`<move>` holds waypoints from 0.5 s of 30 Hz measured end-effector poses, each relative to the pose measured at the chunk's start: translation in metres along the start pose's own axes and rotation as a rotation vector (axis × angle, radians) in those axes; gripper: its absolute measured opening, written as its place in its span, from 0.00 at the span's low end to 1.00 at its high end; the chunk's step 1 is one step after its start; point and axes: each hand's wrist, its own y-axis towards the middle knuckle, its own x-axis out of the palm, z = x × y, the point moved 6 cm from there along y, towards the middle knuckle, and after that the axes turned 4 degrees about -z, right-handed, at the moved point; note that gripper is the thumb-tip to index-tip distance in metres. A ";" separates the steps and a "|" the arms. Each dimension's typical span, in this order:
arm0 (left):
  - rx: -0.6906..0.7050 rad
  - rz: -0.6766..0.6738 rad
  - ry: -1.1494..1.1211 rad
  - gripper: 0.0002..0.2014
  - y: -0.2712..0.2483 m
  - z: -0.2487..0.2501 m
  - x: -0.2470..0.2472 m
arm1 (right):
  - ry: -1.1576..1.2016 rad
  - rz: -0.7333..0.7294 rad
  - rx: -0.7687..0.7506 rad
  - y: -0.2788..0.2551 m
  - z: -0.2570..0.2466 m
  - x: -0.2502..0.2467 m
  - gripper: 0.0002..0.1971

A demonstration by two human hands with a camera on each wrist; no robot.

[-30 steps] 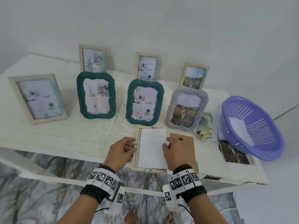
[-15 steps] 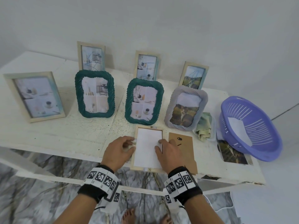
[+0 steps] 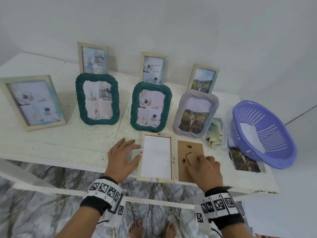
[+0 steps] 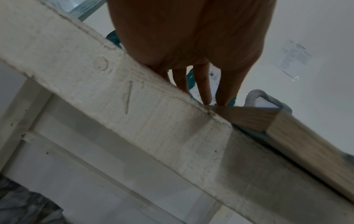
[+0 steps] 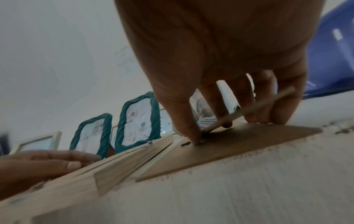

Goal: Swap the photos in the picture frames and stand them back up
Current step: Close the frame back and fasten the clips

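Note:
A light wooden frame [image 3: 156, 179] lies face down near the table's front edge. The white back of a photo [image 3: 157, 156] fills its opening. My left hand [image 3: 132, 152] rests flat on the table, its straight fingers touching the frame's left rail [image 4: 258, 119]. The brown backing board [image 3: 187, 170] lies just right of the frame. My right hand [image 3: 204, 166] is on it. In the right wrist view my thumb presses the board [image 5: 239, 145] and the lifted stand flap [image 5: 249, 108] runs between thumb and curled fingers. A loose landscape photo [image 3: 243, 160] lies further right.
Several framed photos stand behind: two green frames [image 3: 97, 98], a grey one [image 3: 195, 112], and wooden ones [image 3: 32, 102] by the wall. A purple basket [image 3: 277, 152] holding white paper sits at the right, over the loose photo's corner. A green cloth [image 3: 216, 134] lies beside it.
The white photo has settled into the frame. My right hand left it and moved right onto the backing board. My left hand's fingers have straightened at the frame's left edge.

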 end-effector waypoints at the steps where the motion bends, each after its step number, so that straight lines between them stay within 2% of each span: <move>1: -0.001 -0.002 -0.001 0.26 -0.001 0.000 0.000 | 0.029 -0.002 0.000 0.001 0.002 0.000 0.25; 4: -0.005 -0.015 -0.013 0.27 -0.001 0.000 0.000 | 0.153 -0.008 0.040 0.002 0.011 -0.004 0.25; 7: 0.002 -0.022 -0.007 0.26 -0.001 0.000 0.001 | 0.242 0.050 0.038 -0.001 0.012 -0.014 0.27; 10: 0.014 -0.017 -0.020 0.21 -0.002 0.003 0.001 | 0.281 0.115 -0.064 -0.008 -0.008 -0.022 0.27; 15: 0.021 -0.023 -0.043 0.17 -0.004 0.005 0.000 | 0.205 0.119 -0.241 -0.019 -0.057 -0.010 0.25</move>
